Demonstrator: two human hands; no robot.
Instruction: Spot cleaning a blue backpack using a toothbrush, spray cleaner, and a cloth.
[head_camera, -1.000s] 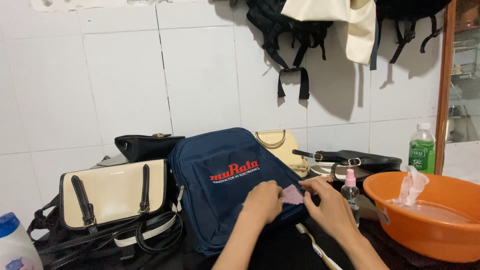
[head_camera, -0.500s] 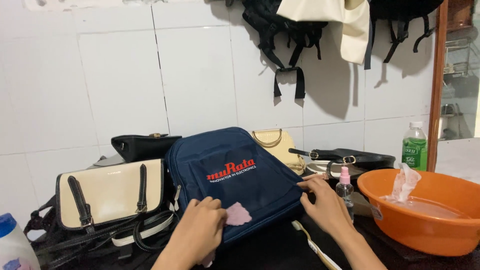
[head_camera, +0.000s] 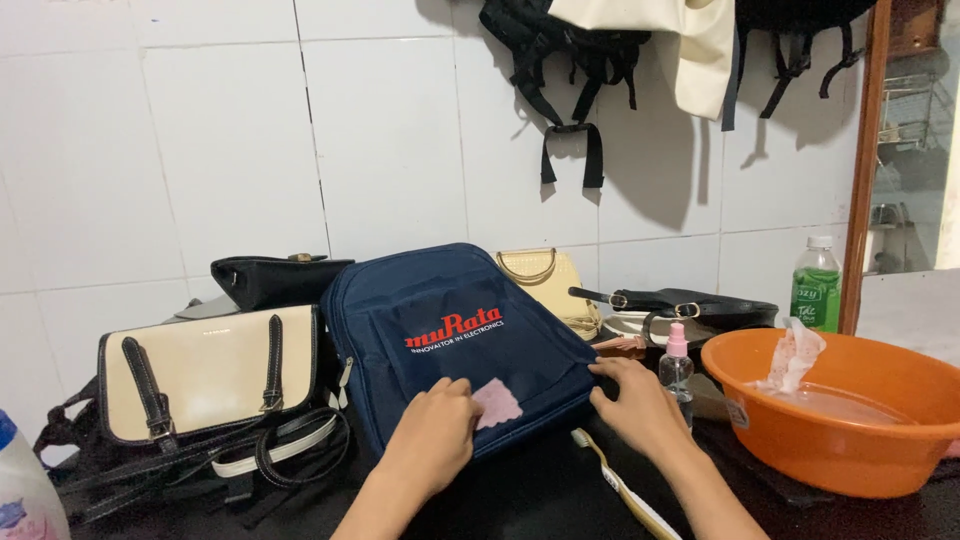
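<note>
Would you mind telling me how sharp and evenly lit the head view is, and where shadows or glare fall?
Head view: sharp and evenly lit throughout; the hanging black straps cast soft shadows on the white tiled wall; no strong glare; left hand and right hand on the navy backpack show no motion blur.

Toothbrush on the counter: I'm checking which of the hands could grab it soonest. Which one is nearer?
Right. The right hand rests on the backpack's edge just above the toothbrush; the left hand, on the pink cloth, is farther left.
</note>
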